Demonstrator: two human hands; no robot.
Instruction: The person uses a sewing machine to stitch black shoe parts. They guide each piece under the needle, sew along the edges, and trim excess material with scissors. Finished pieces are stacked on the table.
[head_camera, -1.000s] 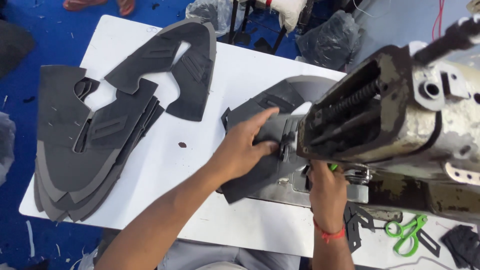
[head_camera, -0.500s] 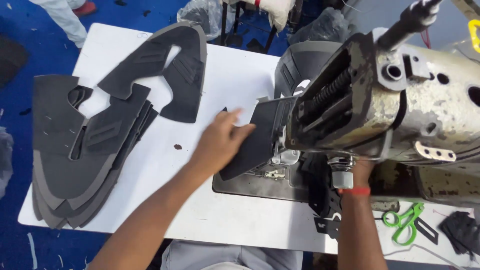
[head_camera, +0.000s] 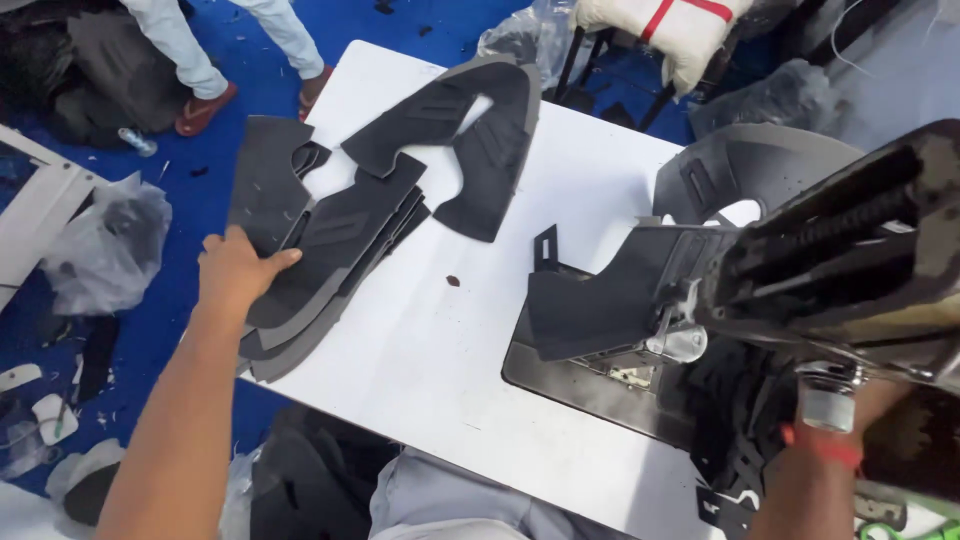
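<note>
My left hand rests on a stack of dark grey cut fabric pieces at the left edge of the white table, fingers curled over the stack's near edge. A separate curved dark piece lies farther back. Another dark piece sits under the head of the sewing machine at right. My right hand is hidden below the machine; only the wrist with a red band shows, among dark offcuts.
A grey moulded piece lies behind the machine. A person's legs in light trousers and red sandals stand at the far left on the blue floor. Plastic bags and scraps lie on the floor. A white sack sits beyond the table.
My left hand left the piece at the machine and swung left to the stack of cut pieces. The view shifted left and the right hand dropped lower behind the machine.
</note>
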